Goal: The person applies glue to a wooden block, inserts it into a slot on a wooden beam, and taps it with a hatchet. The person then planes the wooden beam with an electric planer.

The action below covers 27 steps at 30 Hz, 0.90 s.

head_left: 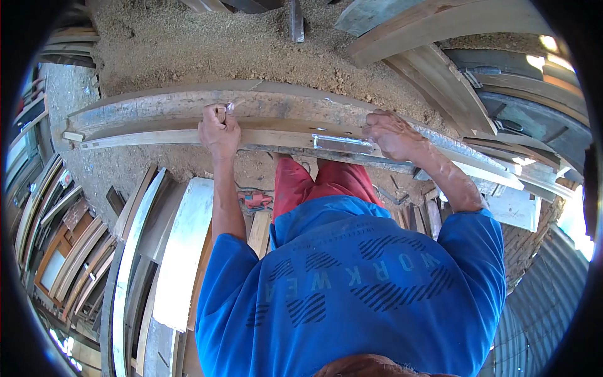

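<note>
My left hand [220, 133] is closed in a fist over the long pale wooden strip [169, 139] on the bench. Whatever is in that fist, with a small shiny bit beside it, is too unclear to name. Curled over the bench farther right is my right hand [392, 135], its fingers bent and closed; what they grip, if anything, is hidden. Just left of these fingers lies a flat rectangular piece with bright, shiny edges [342, 144], along the strip. Behind the strip runs a worn, thick bench beam [282, 105].
Sawdust [188, 53] covers the ground beyond the bench. Curved boards [446, 28] lean at the upper right, and stacked wooden pieces [75, 257] fill the left. A red power tool [254, 200] lies below the bench near my legs. A white board [185, 251] stands at lower left.
</note>
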Tool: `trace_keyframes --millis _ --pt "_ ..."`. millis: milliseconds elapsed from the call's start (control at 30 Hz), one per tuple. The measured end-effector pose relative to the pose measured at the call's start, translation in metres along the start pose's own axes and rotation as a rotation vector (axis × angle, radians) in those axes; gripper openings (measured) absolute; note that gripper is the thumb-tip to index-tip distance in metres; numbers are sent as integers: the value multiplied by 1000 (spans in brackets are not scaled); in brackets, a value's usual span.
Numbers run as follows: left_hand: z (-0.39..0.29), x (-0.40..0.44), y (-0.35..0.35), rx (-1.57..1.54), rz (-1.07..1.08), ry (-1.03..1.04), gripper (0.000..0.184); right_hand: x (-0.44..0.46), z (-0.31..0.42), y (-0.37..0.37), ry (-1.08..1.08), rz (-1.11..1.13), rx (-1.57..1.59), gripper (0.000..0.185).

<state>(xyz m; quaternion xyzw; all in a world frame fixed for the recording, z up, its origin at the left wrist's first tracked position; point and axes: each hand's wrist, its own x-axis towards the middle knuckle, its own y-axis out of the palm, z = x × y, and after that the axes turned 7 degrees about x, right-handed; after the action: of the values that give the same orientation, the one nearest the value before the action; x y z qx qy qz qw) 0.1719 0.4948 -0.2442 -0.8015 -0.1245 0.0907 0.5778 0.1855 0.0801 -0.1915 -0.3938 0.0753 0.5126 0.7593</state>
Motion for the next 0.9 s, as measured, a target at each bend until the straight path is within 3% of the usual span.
trace_keyframes --millis 133,233,333,433,533,633,733,833,900 --pt "3 0 2 33 22 -22 27 -7 -1 -6 10 14 -6 21" --pt "3 1 2 31 35 -35 28 -16 -32 25 -202 -297 56 10" --pt "3 0 3 17 8 -17 28 -4 -35 -11 91 -74 170 9" --pt "-1 1 0 42 42 -43 27 34 -57 -4 466 -222 92 18" --pt "-1 1 0 31 21 -25 26 76 -108 42 479 -72 -92 17" --pt "1 1 3 -1 -16 2 26 72 -98 60 396 -231 -118 18" --pt "-2 1 -1 25 -5 2 28 76 -83 29 418 150 -189 17" --pt "1 1 1 22 -2 -19 29 59 -67 25 333 -69 -159 13" --pt "-1 2 -2 8 30 -34 29 63 -41 2 526 -217 -52 13"
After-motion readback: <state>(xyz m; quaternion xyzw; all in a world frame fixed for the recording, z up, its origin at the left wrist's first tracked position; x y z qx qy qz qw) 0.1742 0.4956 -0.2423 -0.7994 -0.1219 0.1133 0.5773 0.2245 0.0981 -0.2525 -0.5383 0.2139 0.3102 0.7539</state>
